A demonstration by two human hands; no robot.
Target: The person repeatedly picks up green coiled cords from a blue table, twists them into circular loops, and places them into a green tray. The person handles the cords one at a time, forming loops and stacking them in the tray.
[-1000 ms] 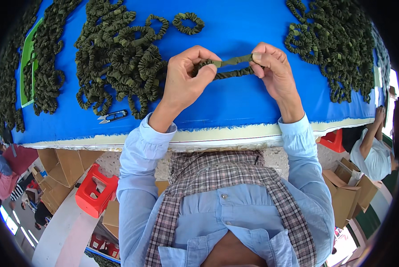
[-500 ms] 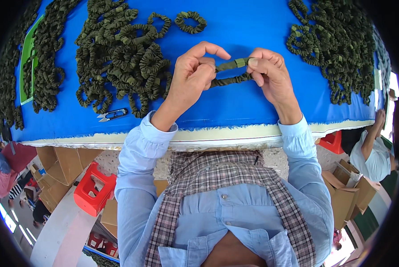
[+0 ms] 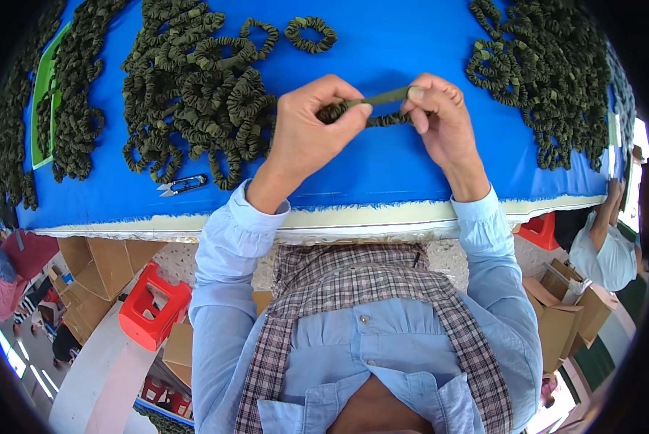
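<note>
Between my two hands a dark green scrunchie is stretched over the blue tabletop. My left hand pinches its flat, smooth stretch between thumb and forefinger. At the other end my right hand grips it with thumb and fingertips. The gathered side of the ring hangs below the taut strip. To the left of my left hand lies a big heap of similar scrunchies. One single scrunchie rests apart, beyond my hands. Thread snips lie near the table's front edge, left of my left forearm.
More scrunchies are heaped at the right and far left, where a green tray shows. Below the table edge are a red stool, cardboard boxes and, at right, another person.
My left hand has uncurled from the near strand and now pinches the upper strip. That strip is pulled flat and slants up toward my right hand, which has shifted slightly.
</note>
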